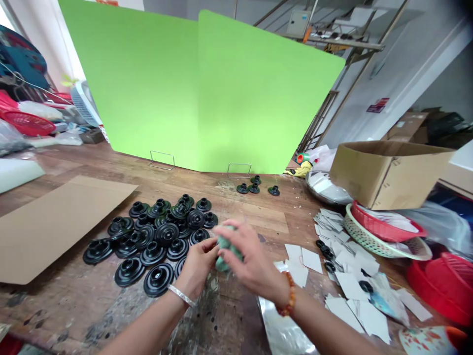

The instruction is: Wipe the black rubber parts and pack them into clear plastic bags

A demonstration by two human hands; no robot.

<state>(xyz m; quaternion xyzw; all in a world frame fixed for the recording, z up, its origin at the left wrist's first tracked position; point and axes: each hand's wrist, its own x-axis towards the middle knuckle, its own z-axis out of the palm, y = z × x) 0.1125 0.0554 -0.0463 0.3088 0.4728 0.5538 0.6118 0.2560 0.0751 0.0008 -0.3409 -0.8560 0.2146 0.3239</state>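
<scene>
Here both hands (199,266) (251,261) grip green pad (225,249), black discs (155,236) just left.

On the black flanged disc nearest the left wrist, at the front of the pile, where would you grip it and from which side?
Probably the raised centre hub of the black disc, pinched from straight above. It lies flat on the wooden table with the hub pointing up, and its low ribbed rim offers little edge. Its front and left stand free; neighbours crowd it behind, and the left hand is close on its right.

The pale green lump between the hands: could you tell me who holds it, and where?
Both hands: left hand grips the blurred pale green lump from its left side, right hand covers its right.
</scene>
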